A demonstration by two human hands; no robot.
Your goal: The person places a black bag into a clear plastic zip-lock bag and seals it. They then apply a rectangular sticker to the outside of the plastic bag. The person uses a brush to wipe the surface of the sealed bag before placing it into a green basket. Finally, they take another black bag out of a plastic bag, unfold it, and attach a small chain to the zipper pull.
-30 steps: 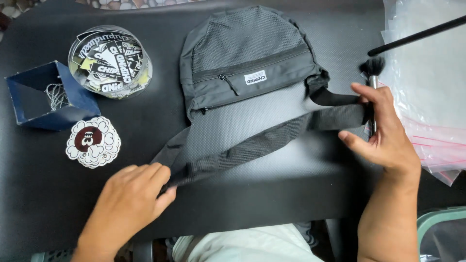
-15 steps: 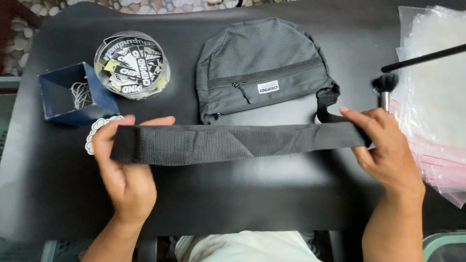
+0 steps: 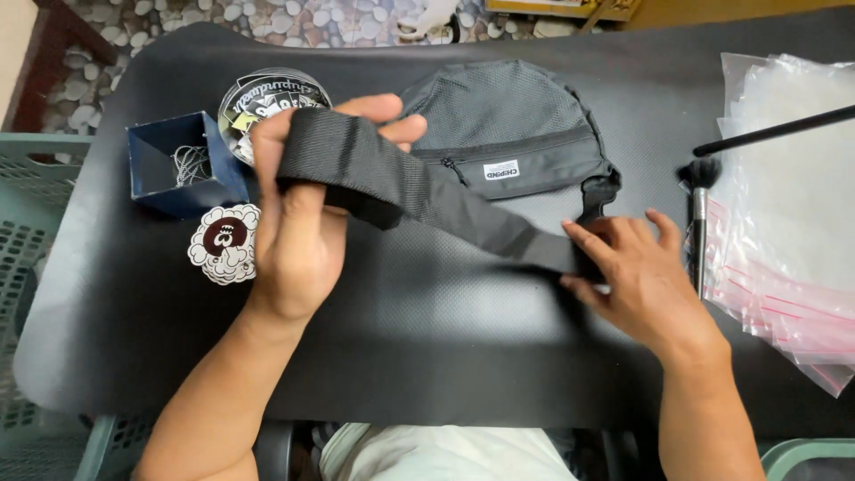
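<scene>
Left hand (image 3: 298, 236) fingers clamp strap (image 3: 419, 191) — right hand (image 3: 646, 281) spread, pinning it beside brush (image 3: 697, 223).

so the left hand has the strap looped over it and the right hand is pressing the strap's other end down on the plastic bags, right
Not quite. The head view shows the right hand pressing the strap down on the black mat, beside the grey bag; the plastic bags lie further right, untouched. The rest holds: the left hand has the strap looped over it.
</scene>
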